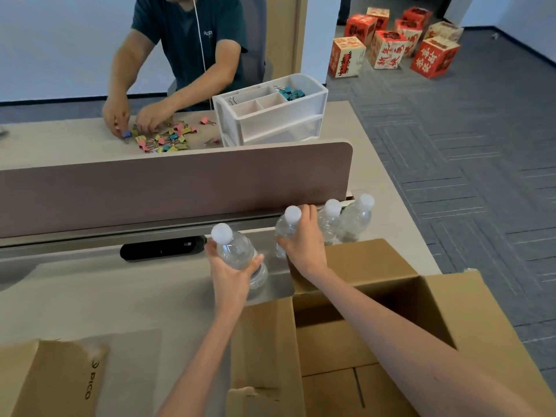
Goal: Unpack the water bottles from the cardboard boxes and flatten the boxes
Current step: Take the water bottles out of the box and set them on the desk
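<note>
Cardboard box (370,263) is getting emptied, so left hand (230,273) is gripping one bottle (236,252) while right hand (305,243) is wrapping a second bottle (285,227) to park it beside the far row (355,219).

Desk strip (168,284) between divider (180,188) and box (376,260); bottles (355,219) seemingly across its right.

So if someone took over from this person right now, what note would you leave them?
Left hand grips a tilted water bottle over the desk.
Right hand grips a second bottle near the divider.
A third bottle and a fourth bottle stand just right of it.
The open box shows no bottles where visible; the arm hides part.
Left to do: set both bottles down, check the second box at lower left, flatten both boxes.
</note>
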